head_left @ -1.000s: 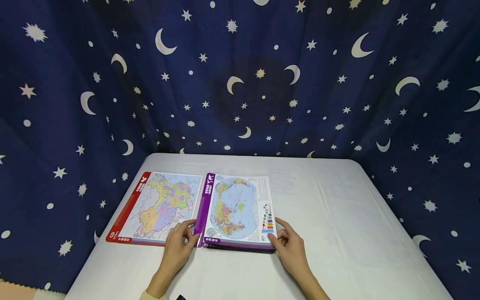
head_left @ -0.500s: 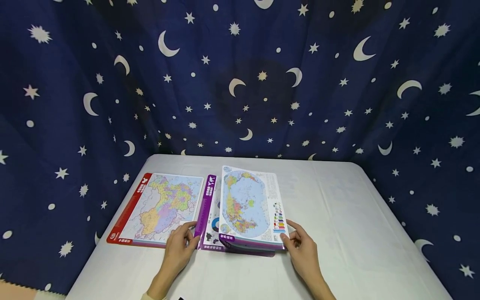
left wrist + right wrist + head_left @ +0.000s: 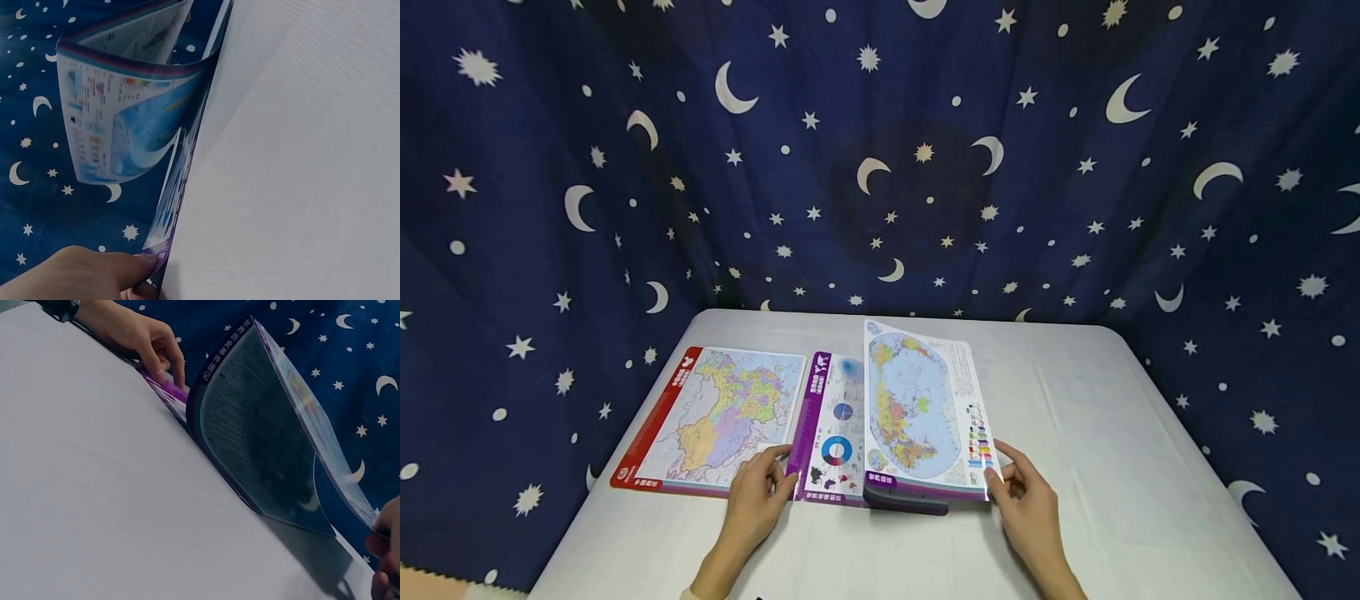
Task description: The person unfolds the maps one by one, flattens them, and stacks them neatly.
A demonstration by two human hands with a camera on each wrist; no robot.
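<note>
A purple-edged folding world map (image 3: 837, 479) lies partly unfolded on the table, its near section printed with charts. Its upper folded section (image 3: 917, 408), showing the world, is raised and curves off the table. My left hand (image 3: 758, 492) pinches the purple left border near the front corner; the left wrist view shows the thumb (image 3: 125, 265) on top. At the raised section's right edge, my right hand (image 3: 1028, 504) pinches the layers between thumb and fingers. In the right wrist view the dark underside (image 3: 250, 425) of a lifted panel shows, standing up from the table.
Left of the world map lies a red-edged folded map (image 3: 722, 425), partly behind my left hand. The table has a white cloth (image 3: 1097, 467). A dark blue curtain (image 3: 820, 175) with moons and stars hangs behind and at both sides.
My right hand has moved right, drawing the folded section up and to the right and uncovering the charts below. The left hand stays at the purple border.
</note>
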